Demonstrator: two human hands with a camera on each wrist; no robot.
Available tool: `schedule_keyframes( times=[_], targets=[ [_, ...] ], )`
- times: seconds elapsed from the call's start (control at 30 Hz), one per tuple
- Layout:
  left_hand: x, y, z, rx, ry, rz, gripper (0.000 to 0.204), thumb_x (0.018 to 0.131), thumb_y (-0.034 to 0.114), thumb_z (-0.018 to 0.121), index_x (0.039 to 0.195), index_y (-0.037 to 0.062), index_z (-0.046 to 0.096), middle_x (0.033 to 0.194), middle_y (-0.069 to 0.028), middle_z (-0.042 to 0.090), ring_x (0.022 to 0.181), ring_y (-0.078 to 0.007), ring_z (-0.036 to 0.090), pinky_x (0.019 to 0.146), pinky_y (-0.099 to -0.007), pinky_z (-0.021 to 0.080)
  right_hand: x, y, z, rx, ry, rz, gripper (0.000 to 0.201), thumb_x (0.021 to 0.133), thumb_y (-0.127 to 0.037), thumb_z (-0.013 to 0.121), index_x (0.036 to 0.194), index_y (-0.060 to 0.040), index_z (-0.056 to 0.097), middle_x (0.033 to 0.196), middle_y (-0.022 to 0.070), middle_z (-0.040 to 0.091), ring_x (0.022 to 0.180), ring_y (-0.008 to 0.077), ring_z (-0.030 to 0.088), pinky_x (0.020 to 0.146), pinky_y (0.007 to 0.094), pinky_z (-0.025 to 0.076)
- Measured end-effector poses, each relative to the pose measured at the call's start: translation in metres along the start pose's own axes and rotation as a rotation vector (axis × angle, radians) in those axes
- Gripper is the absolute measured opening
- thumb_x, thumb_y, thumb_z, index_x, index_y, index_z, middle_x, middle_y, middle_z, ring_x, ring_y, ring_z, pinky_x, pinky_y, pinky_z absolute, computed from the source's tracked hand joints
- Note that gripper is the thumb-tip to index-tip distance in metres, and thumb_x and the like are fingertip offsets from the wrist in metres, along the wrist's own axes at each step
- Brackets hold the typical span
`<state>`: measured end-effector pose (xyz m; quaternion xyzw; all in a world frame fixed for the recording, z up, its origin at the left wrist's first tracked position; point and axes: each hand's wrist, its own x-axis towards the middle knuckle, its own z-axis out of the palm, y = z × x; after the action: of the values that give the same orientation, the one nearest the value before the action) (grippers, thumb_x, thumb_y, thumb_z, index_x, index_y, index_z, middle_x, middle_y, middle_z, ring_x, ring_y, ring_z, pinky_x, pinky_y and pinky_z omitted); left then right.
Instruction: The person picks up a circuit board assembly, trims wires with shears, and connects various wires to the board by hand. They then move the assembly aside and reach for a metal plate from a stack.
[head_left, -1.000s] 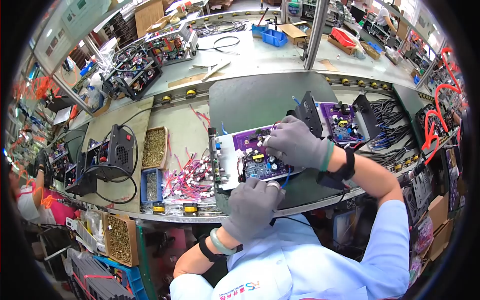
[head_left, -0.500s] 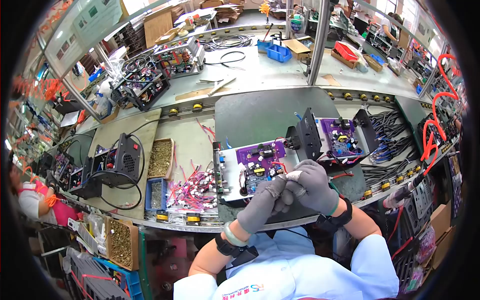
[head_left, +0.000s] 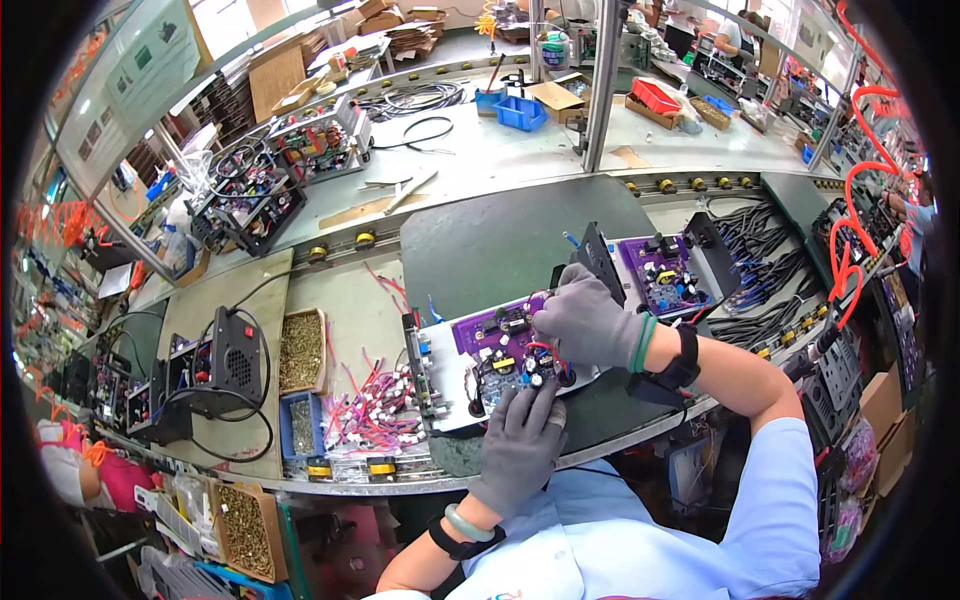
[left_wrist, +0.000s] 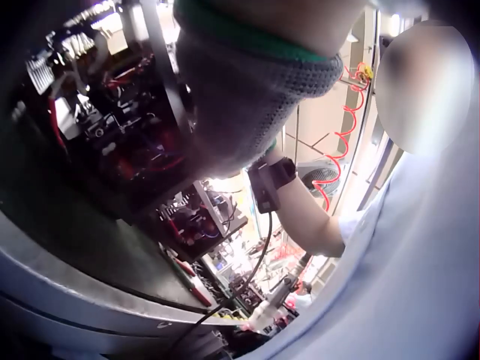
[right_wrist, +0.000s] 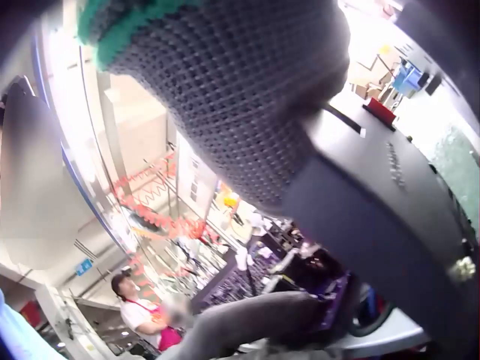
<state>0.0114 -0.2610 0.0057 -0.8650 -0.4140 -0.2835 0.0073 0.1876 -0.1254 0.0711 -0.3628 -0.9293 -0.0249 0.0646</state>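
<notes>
A purple circuit board (head_left: 480, 333) sits on a white metal chassis (head_left: 455, 378) with a black end panel (head_left: 603, 262) at its right. My gloved left hand (head_left: 520, 450) reaches to the board's front edge, its fingers stretched out beside the round capacitors. Over the board's right end, my gloved right hand (head_left: 597, 322) pinches a red wire (head_left: 541, 346) between bent fingers; the fingertips are partly hidden. In the right wrist view the black panel stands in front of the right hand's fingers, and a left-hand finger (right_wrist: 255, 319) lies by the purple board.
A second purple board (head_left: 660, 275) stands to the right, before black cables (head_left: 755, 255). Connector wires (head_left: 375, 405) lie left of the chassis, near a tray of small brass-coloured parts (head_left: 303, 350) and a blue bin (head_left: 300, 425). A black machine case (head_left: 235, 355) stands farther left.
Both hands were over the board, then met before its front right corner. Now they are apart: the right has moved back over the board's right end, the left to the front edge.
</notes>
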Motion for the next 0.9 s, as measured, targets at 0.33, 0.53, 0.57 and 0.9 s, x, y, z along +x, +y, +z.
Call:
schedule_keyframes(
  times=[0.33,0.53,0.57,0.9],
  targets=[
    [-0.001,0.0,0.004,-0.005,0.017,-0.027,0.037,0.078,0.026,0.074,0.109,0.0068,0.069,0.132,-0.0094,0.06,0.12,-0.0274,0.053,0.109,-0.0482,0.04,0.002,-0.001,0.003,-0.016,0.014,0.019,0.005,0.069,-0.015,0.069,0.068,-0.0135,0.064,0.063,0.0031,0.063,0.066,0.0226,0.064,0.089,0.0395,0.044],
    [-0.004,-0.004,0.009,-0.025,0.019,-0.022,0.038,0.077,0.025,0.075,0.109,0.0059,0.069,0.134,-0.0095,0.059,0.119,-0.0272,0.053,0.108,-0.047,0.041,-0.003,-0.001,0.007,0.103,0.212,0.024,0.002,0.066,-0.013,0.067,0.066,-0.0138,0.065,0.059,0.0037,0.061,0.06,0.0236,0.063,0.086,0.0399,0.046],
    [-0.003,-0.004,0.01,-0.028,0.028,-0.023,0.037,0.077,0.025,0.075,0.109,0.0056,0.069,0.134,-0.0094,0.059,0.119,-0.0268,0.053,0.107,-0.0461,0.041,-0.004,-0.002,0.003,0.099,0.22,0.017,0.004,0.066,-0.013,0.068,0.066,-0.016,0.066,0.059,0.002,0.061,0.06,0.0223,0.062,0.087,0.0388,0.046],
    [0.0,-0.003,0.014,0.014,0.085,-0.014,0.031,0.078,0.022,0.073,0.104,0.0055,0.068,0.13,-0.0103,0.061,0.117,-0.0261,0.052,0.106,-0.0441,0.041,0.009,-0.002,-0.002,-0.054,0.022,-0.139,0.005,0.063,-0.013,0.068,0.066,-0.0144,0.064,0.059,0.0045,0.062,0.062,0.0224,0.065,0.087,0.0383,0.046]
  ],
)
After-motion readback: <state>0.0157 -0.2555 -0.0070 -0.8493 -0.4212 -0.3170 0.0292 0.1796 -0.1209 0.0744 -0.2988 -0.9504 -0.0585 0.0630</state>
